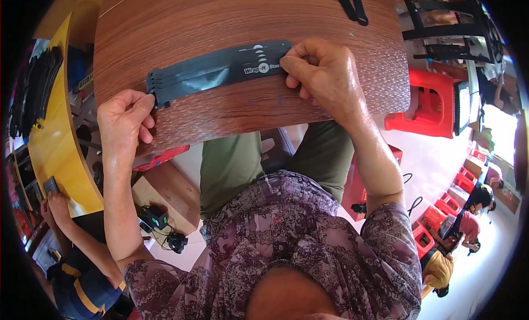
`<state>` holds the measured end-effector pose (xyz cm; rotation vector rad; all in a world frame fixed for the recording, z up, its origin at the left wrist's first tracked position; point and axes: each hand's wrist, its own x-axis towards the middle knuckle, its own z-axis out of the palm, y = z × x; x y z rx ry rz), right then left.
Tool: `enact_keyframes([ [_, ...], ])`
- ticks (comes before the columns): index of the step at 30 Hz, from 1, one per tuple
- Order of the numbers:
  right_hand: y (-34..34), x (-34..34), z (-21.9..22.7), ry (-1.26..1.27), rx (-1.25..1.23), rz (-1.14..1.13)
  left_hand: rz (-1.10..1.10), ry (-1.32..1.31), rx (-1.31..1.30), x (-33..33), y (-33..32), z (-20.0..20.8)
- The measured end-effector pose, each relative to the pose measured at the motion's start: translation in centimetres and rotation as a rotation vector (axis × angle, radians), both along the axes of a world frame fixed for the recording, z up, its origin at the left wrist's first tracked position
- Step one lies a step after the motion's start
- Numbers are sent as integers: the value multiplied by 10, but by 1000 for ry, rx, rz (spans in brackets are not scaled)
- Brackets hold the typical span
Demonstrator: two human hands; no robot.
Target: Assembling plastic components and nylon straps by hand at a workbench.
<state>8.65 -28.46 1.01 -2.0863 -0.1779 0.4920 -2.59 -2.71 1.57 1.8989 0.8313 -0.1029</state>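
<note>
A long, flat, dark grey-green packaging strip [209, 72] with white print near its right end lies just over the wooden table [231, 17]. Its surface is glossy, and several layered edges show at the left end. My left hand [124, 119] pinches the lower left corner between thumb and forefinger, where a small black piece shows. At the opposite end, my right hand [325, 74] grips the strip's right edge with thumb and fingers. Between both hands the strip stretches nearly straight, its right end slightly farther from me.
A black strap [352, 8] lies at the table's far edge. To the right stand a red plastic stool [430, 102] and a black rack [449, 28]. At left, a yellow table [52, 154] bears black strips [38, 91]; a co-worker's hand [55, 201] rests there. An open cardboard box [171, 193] sits below.
</note>
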Motion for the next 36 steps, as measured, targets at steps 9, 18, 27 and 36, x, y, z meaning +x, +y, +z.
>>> enact_keyframes([
  [9,-1,1,-2,-18,-27,22,3,9,15,1,-2,0],
  [18,-1,2,-11,-197,-36,56,-6,22,47,2,-2,0],
  [27,-1,2,-11,-215,-41,54,-28,28,65,2,0,-2],
  [36,-2,1,-7,-140,-43,53,-14,28,56,3,-2,1],
])
